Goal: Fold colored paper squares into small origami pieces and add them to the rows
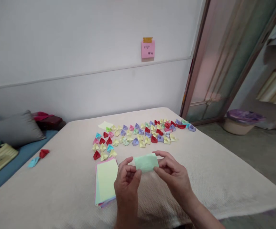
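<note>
A folded light-green paper point(146, 162) is held between both my hands above the table. My left hand point(127, 178) pinches its left edge with thumb and fingers. My right hand point(173, 174) pinches its right edge. Just left of my hands lies a stack of coloured paper sheets point(105, 181) with a pale yellow sheet on top. Beyond my hands, several small folded paper pieces point(138, 135) in red, yellow, purple, pink and blue are spread over the table.
The table point(200, 165) has a cream textured cloth. A red and a blue folded piece point(39, 157) lie apart at its left edge. A grey cushion point(16, 128) sits on a blue mat at left. A pink note point(148, 48) hangs on the wall. A sliding door point(224, 60) stands at right.
</note>
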`<move>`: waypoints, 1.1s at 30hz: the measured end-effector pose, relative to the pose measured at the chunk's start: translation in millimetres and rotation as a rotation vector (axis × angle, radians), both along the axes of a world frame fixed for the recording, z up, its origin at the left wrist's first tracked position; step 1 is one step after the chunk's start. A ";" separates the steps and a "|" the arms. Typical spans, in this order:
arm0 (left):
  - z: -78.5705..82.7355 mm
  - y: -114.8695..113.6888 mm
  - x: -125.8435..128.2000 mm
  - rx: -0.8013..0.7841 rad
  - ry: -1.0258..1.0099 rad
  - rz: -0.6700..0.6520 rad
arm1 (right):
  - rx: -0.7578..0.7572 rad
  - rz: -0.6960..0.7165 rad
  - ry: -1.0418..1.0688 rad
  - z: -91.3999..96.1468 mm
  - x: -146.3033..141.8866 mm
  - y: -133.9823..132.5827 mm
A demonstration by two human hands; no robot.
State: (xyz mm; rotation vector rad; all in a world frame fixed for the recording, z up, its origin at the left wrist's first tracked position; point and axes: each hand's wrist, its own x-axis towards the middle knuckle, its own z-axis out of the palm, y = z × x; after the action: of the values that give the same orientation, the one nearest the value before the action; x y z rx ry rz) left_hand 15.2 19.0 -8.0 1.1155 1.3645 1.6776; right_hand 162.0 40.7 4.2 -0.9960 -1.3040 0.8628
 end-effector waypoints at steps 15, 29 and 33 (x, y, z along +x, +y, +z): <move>0.8 -0.2 7.3 0.001 -0.241 -0.013 | -0.206 0.050 0.321 -1.9 -8.5 1.3; -16.3 5.0 -1.9 0.022 0.139 -0.145 | -0.082 0.209 0.016 -18.8 -10.2 5.9; -13.7 3.7 3.6 -0.019 0.120 -0.147 | -0.114 0.142 -0.062 -20.5 -14.6 4.1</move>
State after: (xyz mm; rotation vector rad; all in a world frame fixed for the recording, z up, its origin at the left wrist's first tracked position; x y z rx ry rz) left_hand 18.8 22.8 -21.8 1.2906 1.3346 1.5106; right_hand 147.5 44.7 -16.3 -1.0353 -1.4034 1.0316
